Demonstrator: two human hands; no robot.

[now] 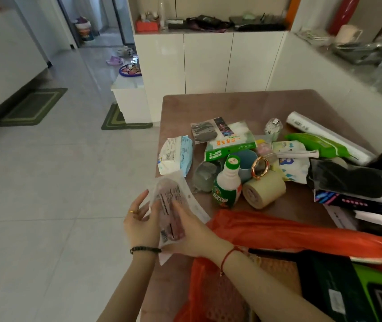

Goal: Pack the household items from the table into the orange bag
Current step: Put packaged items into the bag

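— While you've got that packet (pixel 173 205) up off the table (pixel 232 105), how are you holding it?

— I have both hands on it. My left hand (pixel 142 223) cups the left edge with its fingers half curled, and my right hand (pixel 191 233) lies across the front, thumb and fingers pinching the lower end. Neither hand is free.

— Which way does it lie?

— Its long axis runs away from me, tilted a little left, so the top end points toward the blue-and-white pouch (pixel 176 156) beyond my fingers. The bottom end sits at my wrists.

— And the orange bag (pixel 278 231)?

— Just right of my right hand, slumped flat on the table, with a dark box (pixel 338 287) already inside.

— What worries you?

— I think the mouth is collapsed, so the packet could catch on the plastic and slide off the table edge below my hands. Swinging right, my forearm might also knock the green-capped bottle (pixel 227 182), which stands close beyond my right hand.
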